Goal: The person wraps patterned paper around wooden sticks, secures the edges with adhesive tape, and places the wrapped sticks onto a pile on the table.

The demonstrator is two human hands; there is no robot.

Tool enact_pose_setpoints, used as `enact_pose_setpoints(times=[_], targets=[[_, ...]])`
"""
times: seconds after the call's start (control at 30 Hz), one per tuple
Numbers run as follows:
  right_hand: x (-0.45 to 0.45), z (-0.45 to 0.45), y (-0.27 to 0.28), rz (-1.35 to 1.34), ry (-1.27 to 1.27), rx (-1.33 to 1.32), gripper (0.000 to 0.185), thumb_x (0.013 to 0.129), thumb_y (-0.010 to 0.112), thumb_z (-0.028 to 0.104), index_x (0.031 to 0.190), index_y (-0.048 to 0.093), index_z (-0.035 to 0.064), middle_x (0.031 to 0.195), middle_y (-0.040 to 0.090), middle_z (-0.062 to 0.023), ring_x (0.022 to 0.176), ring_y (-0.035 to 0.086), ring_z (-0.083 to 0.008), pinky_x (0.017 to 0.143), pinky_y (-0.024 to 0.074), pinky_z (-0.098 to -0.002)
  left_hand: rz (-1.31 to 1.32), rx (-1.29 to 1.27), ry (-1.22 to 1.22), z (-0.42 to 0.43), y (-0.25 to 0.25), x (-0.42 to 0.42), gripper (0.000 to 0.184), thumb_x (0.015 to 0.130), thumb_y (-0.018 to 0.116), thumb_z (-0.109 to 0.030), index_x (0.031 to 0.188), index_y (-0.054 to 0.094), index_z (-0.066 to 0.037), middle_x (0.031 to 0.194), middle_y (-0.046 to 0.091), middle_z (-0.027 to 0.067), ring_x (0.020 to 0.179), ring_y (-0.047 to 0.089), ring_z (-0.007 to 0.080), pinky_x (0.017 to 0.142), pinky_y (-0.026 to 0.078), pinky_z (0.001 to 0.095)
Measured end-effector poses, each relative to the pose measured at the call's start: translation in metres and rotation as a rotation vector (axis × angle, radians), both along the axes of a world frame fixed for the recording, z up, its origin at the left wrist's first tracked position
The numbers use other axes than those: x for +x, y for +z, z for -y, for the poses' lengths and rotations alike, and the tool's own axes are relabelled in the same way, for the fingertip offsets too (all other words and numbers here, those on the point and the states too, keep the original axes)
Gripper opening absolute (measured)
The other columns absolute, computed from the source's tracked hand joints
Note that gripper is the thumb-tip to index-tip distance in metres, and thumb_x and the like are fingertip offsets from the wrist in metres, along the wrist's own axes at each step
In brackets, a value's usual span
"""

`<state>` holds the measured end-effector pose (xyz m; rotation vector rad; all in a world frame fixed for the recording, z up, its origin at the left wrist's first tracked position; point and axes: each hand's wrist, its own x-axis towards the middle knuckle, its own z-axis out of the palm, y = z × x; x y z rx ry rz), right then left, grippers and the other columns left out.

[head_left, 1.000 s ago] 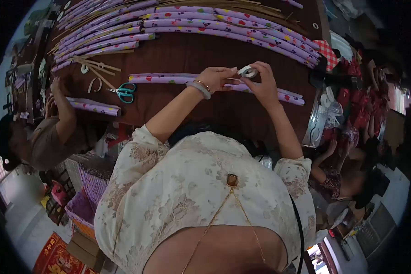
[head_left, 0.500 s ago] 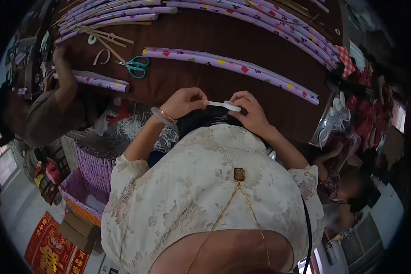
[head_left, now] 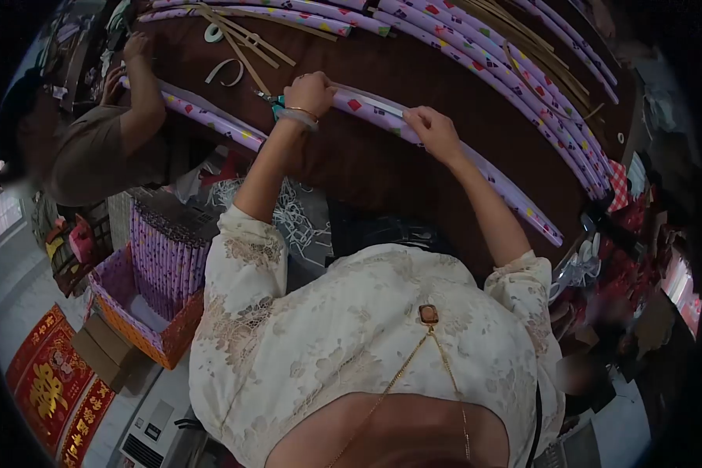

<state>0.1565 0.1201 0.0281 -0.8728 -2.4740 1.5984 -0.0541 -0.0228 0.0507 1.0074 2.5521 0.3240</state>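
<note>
White tape [head_left: 382,104] runs taut between my hands, along the top of a purple patterned wrapped strip [head_left: 507,191]. My left hand [head_left: 310,93] is closed at the strip's left end, pinching the tape's end; its fingertips are mostly hidden. Farther right, my right hand [head_left: 435,132] is closed on the other end of the tape, over the strip; the roll is not clearly visible. Teal-handled scissors [head_left: 277,101] lie beside my left hand, partly covered by it.
Purple wrapped strips [head_left: 475,58] and bare flat sticks [head_left: 245,39] lie along the far side of the brown table [head_left: 366,171]. At the left, another person's arm [head_left: 142,101] is by a similar strip [head_left: 210,117]. A purple-lined basket [head_left: 175,335] stands lower left.
Both hands have moved from near my body out over the table to the purple strip. The tape between them is longer than before. The view has shifted.
</note>
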Motion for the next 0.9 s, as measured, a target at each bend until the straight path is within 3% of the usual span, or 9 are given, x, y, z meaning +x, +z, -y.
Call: enact_pose_setpoints(times=[0.1,0.33,0.5,0.9], targets=[[-0.008,0.009,-0.01,-0.01,-0.053,0.111,0.038,0.082,0.054,0.039,0.08,0.062,0.0025,0.081,0.058,-0.0107,0.075,0.057,-0.0273,0.066,0.0439,-0.0354,0.004,-0.04,0.039,-0.003,-0.011,-0.012,0.019,0.073,0.059,-0.028,0.083,0.065,-0.012,0.091,0.063,0.0114,0.091,0.058,0.0295,0.075,0.045,0.0439],[-0.02,0.024,0.002,0.153,-0.136,0.264,0.042,0.08,0.055,0.044,0.076,0.063,0.0035,0.083,0.059,-0.0091,0.076,0.058,-0.029,0.067,0.0452,-0.0374,0.132,-0.023,0.117,0.003,-0.027,-0.029,0.019,0.073,0.06,-0.027,0.085,0.065,-0.012,0.087,0.063,0.0123,0.085,0.059,0.0318,0.072,0.047,0.0431],[-0.027,0.026,0.012,0.304,-0.098,0.33,0.043,0.079,0.056,0.046,0.069,0.062,0.0043,0.078,0.057,-0.0087,0.071,0.059,-0.0305,0.06,0.045,-0.0429,0.139,-0.047,0.157,0.002,-0.03,-0.033,0.019,0.073,0.06,-0.026,0.083,0.066,-0.011,0.084,0.063,0.0139,0.083,0.059,0.0333,0.072,0.047,0.0422],[-0.019,0.029,0.016,0.295,-0.103,0.396,0.045,0.078,0.056,0.046,0.065,0.061,0.0037,0.07,0.055,-0.0105,0.065,0.059,-0.031,0.054,0.0457,-0.0425,0.126,-0.14,0.159,-0.007,-0.022,-0.025,0.019,0.071,0.061,-0.028,0.079,0.067,-0.012,0.084,0.064,0.0143,0.083,0.06,0.0335,0.073,0.048,0.0414]])
